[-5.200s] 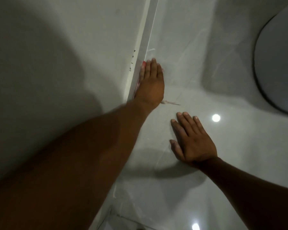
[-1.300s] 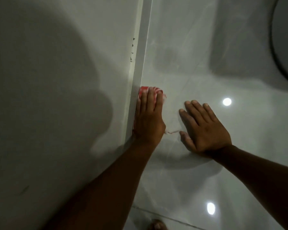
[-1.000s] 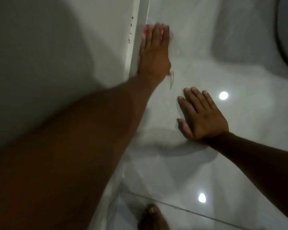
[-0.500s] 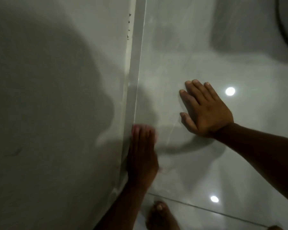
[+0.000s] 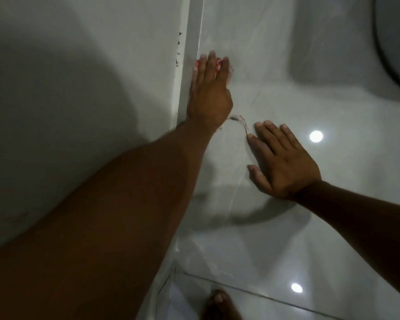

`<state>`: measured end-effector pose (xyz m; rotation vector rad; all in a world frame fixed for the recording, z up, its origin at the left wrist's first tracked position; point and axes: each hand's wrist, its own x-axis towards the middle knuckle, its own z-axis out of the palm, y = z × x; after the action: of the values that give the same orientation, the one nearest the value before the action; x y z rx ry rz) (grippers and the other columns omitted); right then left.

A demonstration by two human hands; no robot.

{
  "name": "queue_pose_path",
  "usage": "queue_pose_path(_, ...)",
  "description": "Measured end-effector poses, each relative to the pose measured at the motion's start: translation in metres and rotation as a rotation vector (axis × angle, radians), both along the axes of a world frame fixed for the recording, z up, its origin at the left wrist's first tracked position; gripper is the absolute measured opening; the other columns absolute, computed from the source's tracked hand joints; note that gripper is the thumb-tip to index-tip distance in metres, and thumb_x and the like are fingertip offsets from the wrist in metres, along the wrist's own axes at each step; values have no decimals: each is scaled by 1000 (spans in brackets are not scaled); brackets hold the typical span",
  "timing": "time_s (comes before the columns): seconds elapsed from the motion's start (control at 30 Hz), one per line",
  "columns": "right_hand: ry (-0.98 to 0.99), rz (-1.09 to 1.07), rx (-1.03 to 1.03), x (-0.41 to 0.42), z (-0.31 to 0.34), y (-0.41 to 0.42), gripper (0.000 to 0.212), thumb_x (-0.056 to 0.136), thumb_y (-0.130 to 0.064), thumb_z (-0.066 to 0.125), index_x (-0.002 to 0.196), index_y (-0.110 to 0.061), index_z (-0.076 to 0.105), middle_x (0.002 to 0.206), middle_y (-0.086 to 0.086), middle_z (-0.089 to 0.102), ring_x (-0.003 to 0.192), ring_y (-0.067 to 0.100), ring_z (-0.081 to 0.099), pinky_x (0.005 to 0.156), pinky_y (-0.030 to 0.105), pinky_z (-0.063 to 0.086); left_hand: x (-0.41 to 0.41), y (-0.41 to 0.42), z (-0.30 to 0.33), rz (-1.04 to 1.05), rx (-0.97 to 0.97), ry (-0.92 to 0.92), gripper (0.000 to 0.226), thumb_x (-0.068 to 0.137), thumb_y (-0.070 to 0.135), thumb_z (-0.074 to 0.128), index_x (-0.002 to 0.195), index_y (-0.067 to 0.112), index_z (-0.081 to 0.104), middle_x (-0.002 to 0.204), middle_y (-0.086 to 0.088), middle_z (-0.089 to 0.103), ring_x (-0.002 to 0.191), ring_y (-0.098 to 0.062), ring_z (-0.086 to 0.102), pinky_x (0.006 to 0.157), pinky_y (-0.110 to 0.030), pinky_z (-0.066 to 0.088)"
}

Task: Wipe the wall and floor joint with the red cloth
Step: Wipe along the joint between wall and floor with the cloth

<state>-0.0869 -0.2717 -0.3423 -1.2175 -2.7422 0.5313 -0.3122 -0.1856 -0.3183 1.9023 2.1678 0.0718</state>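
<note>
My left hand (image 5: 209,93) lies flat on the glossy floor against the white skirting strip (image 5: 193,38), where the grey wall (image 5: 79,65) meets the floor. It presses the red cloth (image 5: 218,63), almost wholly hidden beneath it. Only red slivers show between and beside the fingertips, and a frayed thread (image 5: 239,120) trails out near the wrist. My right hand (image 5: 281,160) rests palm down on the floor, to the right and nearer to me, with its fingers spread and nothing in it.
Small dark specks (image 5: 178,51) mark the wall beside the skirting. A dark round object's edge (image 5: 393,47) curves in at the top right. Ceiling lights reflect in the tiles (image 5: 316,136). A grout line (image 5: 263,295) crosses the floor near my bare toes (image 5: 219,303).
My left hand has slid forward along the joint, away from me, with the cloth under it. Half a second ago it was drawn back near my foot. The right hand has stayed planted.
</note>
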Motion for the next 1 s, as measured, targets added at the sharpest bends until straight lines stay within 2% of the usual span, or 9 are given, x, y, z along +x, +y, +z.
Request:
queue_pose_path(0.1,6,-1,-6,0,0,0,75,94,-50,48,155,-8,36,164,19,29,155,33,20,127,49,13,1,-31,1,-35,30,71,74,94,18,46,161,14,15,169,-14,11,157,-34,2,128,-46,9)
queue_pose_path(0.17,7,0,-11,-1,0,1,75,94,-50,48,155,-8,37,164,19,28,155,32,20,127,49,13,6,-86,1,-42,104,49,77,89,11,48,160,13,19,168,-14,17,156,-35,5,127,-49,14)
queue_pose_path(0.27,7,-2,-6,0,1,0,74,94,-51,47,154,-8,37,164,19,29,155,32,20,127,49,13,19,-174,3,-18,85,66,74,86,0,43,158,12,28,166,-15,24,156,-35,12,125,-52,22)
queue_pose_path(0.37,-16,6,-27,0,0,1,75,95,-53,45,156,-10,35,165,17,27,156,31,17,128,46,9,22,-203,-2,-26,88,89,69,89,-2,40,156,12,33,163,-16,31,154,-34,19,123,-52,26)
queue_pose_path(0.6,-20,11,-13,0,-1,1,75,95,-53,45,155,-9,37,164,18,29,155,32,20,128,47,11,7,-95,-2,-59,77,17,71,90,8,45,158,12,27,165,-16,25,155,-38,12,126,-53,18)
queue_pose_path(0.7,1,3,-12,0,-2,2,74,95,-52,46,154,-8,39,163,19,31,155,32,22,127,48,13,-1,-16,1,-167,-19,110,95,89,23,67,161,10,7,169,-17,3,155,-41,-4,127,-52,0)
queue_pose_path(0.8,18,0,-22,0,-1,2,73,95,-53,44,154,-10,38,164,17,30,155,31,20,127,48,14,-10,41,10,-286,-78,190,105,85,23,72,160,7,1,169,-18,-3,154,-42,-9,126,-52,-4)
queue_pose_path(0.93,8,0,2,0,-4,0,73,94,-51,48,154,-10,38,164,17,30,155,31,20,128,48,13,0,65,16,-104,-138,123,97,90,20,68,160,7,1,168,-19,-4,154,-43,-11,125,-54,-6)
queue_pose_path(1.0,-10,-2,3,2,-4,0,74,94,-51,48,155,-11,37,164,17,29,156,30,19,128,48,12,2,61,15,-149,-142,100,100,89,19,69,160,5,-1,168,-20,-7,153,-44,-13,125,-56,-5)
